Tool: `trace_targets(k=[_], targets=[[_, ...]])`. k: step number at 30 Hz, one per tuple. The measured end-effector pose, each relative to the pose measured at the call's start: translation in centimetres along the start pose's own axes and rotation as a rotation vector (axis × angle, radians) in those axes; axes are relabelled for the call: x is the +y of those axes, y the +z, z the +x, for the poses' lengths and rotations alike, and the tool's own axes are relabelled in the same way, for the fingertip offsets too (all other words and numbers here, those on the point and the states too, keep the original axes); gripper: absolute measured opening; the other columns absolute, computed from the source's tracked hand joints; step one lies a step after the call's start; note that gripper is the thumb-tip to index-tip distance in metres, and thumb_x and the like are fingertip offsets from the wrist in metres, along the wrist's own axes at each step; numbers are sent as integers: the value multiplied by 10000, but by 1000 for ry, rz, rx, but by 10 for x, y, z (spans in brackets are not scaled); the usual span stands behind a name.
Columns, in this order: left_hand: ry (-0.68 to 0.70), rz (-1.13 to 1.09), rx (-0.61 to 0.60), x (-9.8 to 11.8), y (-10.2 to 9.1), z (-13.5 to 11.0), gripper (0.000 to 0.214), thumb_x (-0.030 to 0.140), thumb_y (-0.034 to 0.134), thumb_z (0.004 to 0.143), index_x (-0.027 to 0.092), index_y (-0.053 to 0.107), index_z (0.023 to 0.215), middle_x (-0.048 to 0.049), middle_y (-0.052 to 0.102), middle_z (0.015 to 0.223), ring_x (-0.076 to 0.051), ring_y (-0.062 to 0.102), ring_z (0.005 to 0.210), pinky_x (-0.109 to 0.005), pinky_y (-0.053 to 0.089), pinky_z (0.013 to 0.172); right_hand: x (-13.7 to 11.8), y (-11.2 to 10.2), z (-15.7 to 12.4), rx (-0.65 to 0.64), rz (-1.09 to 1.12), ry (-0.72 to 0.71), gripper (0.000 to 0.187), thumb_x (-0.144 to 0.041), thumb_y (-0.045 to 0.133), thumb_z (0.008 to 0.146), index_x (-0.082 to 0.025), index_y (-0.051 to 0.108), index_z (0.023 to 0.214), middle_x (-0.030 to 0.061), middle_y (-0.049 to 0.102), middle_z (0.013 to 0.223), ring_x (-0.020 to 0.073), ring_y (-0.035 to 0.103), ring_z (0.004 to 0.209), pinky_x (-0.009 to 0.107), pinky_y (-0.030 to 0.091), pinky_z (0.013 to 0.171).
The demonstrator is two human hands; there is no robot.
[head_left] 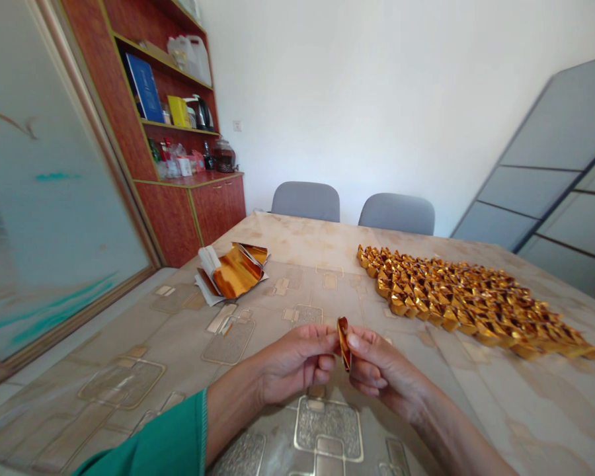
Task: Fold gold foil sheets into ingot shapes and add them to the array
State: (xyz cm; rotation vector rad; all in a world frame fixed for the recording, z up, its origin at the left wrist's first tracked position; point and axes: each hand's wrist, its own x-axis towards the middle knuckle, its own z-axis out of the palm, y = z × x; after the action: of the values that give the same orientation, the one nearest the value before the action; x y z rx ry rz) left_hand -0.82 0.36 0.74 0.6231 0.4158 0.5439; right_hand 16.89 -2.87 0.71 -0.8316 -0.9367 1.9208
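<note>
A small folded piece of gold foil paper [344,344] stands upright between my hands. My left hand [297,363] pinches its left side, and my right hand [381,367] pinches its right side with thumb and fingers. Both hands hide part of the piece. Ahead on the left of the patterned table [297,244] lies a loose bundle of gold foil sheets [235,274] on white paper [209,261]. To the right spreads a large, dense layer of folded gold foil pieces [466,301], beyond the reach of my fingers.
A red wooden cabinet with shelves [188,218] holds bottles, a kettle and a blue book beyond the table's far left corner. Two grey chairs [306,201] [397,214] stand at the far edge. A frosted glass door [54,198] is on the left, and a grey panel [540,178] leans on the right.
</note>
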Motion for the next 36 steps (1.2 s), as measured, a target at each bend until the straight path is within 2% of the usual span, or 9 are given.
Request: trace_targets(k=[4, 10, 13, 16, 19, 23, 29, 33, 36], targets=[[-61, -43, -3, 0, -3, 1, 167, 186, 746, 765, 105, 689, 899, 16, 551, 700, -13, 424, 512, -134, 338, 501, -2, -1, -1, -11, 4, 27, 293, -423, 758, 767, -185, 588, 749, -141, 324, 386, 24, 119, 355, 185, 115, 364], [114, -56, 34, -4, 0, 2, 210, 213, 754, 766, 176, 640, 937, 15, 580, 748, -57, 531, 598, -178, 427, 586, -2, 5, 3, 87, 10, -61, 315, -422, 783, 733, -184, 577, 716, -118, 388, 430, 27, 141, 380, 198, 122, 387], [150, -16, 24, -5, 3, 1, 235, 313, 741, 781, 206, 603, 938, 10, 583, 813, -88, 555, 673, -200, 436, 585, -1, 8, 4, 147, -59, -98, 362, -437, 798, 704, -188, 536, 682, -115, 395, 427, 27, 164, 376, 202, 132, 393], [180, 60, 53, -4, 6, 0, 309, 302, 777, 744, 216, 580, 966, 15, 584, 836, -90, 558, 701, -195, 422, 584, -1, 9, 4, 176, -108, -131, 375, -434, 817, 677, -187, 537, 712, -112, 402, 439, 31, 188, 388, 202, 142, 406], [179, 81, 94, -4, 8, 0, 285, 302, 775, 745, 205, 574, 922, 33, 566, 775, -68, 529, 623, -198, 412, 577, 0, 9, 3, 161, -116, -137, 352, -424, 807, 696, -184, 559, 766, -108, 406, 460, 35, 189, 402, 205, 146, 413], [156, 81, 91, -4, 6, 1, 255, 344, 738, 780, 204, 563, 902, 24, 578, 762, -69, 535, 599, -206, 416, 589, -1, 8, 4, 155, -103, -130, 339, -454, 780, 721, -186, 581, 781, -107, 404, 461, 33, 173, 389, 208, 142, 400], [163, 122, 89, -5, 5, 1, 275, 398, 716, 790, 199, 583, 925, 4, 594, 790, -87, 566, 626, -214, 428, 588, -1, 10, 6, 229, -156, -211, 349, -468, 782, 710, -191, 572, 684, -80, 438, 481, 48, 234, 400, 222, 188, 417], [294, 286, 105, -5, 8, 1, 364, 316, 775, 722, 186, 620, 1025, -40, 626, 919, -121, 581, 722, -231, 432, 614, -2, 8, 7, 304, -248, -277, 304, -458, 767, 726, -207, 596, 710, -63, 451, 530, 71, 297, 434, 235, 219, 447], [415, 464, 216, -4, 7, 3, 235, 232, 749, 713, 147, 673, 919, -17, 608, 783, -111, 524, 658, -230, 400, 586, -5, 7, 7, 339, -368, -409, 257, -403, 793, 707, -226, 614, 760, -29, 523, 650, 109, 403, 533, 245, 293, 492]])
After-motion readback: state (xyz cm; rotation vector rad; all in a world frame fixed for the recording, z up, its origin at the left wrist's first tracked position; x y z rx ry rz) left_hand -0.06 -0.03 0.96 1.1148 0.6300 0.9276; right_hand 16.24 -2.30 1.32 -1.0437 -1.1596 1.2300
